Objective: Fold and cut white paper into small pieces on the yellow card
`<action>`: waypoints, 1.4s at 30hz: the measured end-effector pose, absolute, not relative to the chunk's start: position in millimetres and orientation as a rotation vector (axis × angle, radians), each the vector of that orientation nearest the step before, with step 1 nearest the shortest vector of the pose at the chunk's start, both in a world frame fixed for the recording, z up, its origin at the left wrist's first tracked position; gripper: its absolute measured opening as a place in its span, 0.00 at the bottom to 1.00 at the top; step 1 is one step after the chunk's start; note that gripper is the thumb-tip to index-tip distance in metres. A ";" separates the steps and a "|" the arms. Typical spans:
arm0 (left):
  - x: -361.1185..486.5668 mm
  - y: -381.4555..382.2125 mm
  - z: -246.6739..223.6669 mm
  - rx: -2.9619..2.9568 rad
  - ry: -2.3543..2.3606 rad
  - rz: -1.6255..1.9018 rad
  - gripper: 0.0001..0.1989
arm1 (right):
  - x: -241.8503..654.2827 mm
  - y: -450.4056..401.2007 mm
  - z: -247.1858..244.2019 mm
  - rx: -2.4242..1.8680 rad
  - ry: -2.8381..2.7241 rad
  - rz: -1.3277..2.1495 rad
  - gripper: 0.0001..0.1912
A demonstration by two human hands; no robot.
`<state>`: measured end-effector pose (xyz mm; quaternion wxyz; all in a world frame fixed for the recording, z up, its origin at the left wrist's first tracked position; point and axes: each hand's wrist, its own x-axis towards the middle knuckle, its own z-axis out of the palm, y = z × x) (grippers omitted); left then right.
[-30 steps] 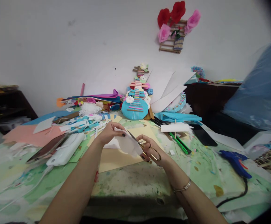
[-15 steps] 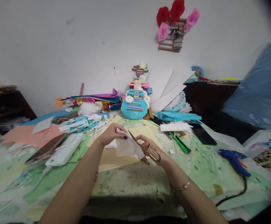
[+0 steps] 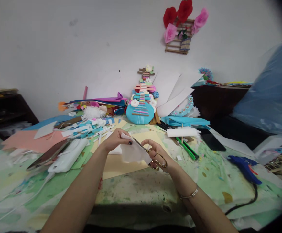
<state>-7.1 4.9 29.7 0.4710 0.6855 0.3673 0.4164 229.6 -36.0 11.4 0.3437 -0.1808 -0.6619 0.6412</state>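
Observation:
My left hand (image 3: pixel 116 139) pinches a piece of white paper (image 3: pixel 133 153) near its upper left corner, thumb on the near side. In my right hand (image 3: pixel 155 150) is a pair of scissors (image 3: pixel 159 160) with gold handles, my fingers through the loops. The blades lie along the paper's upper right edge and point toward my left hand. Beneath both hands are sheets of tan paper (image 3: pixel 124 166) on the table. My right fingers partly hide the handles.
A blue glue gun (image 3: pixel 244 169) with a black cord lies at the right. A green cutter (image 3: pixel 187 148) and a black phone (image 3: pixel 212 139) are nearer the middle. At the left are a white power bank (image 3: pixel 68 155) and paper scraps. A blue paper instrument (image 3: pixel 140 113) stands against the wall.
The scissor blades have come closer together along the paper's edge, and the handle loops have drawn nearer each other. My left hand stays nearly where it was.

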 end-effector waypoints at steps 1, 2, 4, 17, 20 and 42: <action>-7.0 4.4 30.4 1.683 0.902 1.023 0.10 | 229.8 -36.4 12.0 -0.471 -1.723 1.658 0.33; -7.0 4.1 30.9 1.686 0.904 1.025 0.10 | 229.8 -36.9 12.7 -0.477 -1.725 1.653 0.33; -7.0 3.9 31.3 1.688 0.905 1.025 0.09 | 229.8 -37.8 14.2 -0.484 -1.728 1.652 0.31; -13.6 9.9 26.2 1.542 0.838 1.195 0.11 | 229.1 -41.3 19.7 -0.532 -1.697 1.669 0.30; -14.5 10.7 25.0 1.540 0.849 1.176 0.10 | 228.9 -39.5 16.6 -0.529 -1.718 1.650 0.32; -9.0 6.7 24.8 1.503 0.887 1.034 0.14 | 229.3 -37.0 10.8 -0.472 -1.747 1.695 0.39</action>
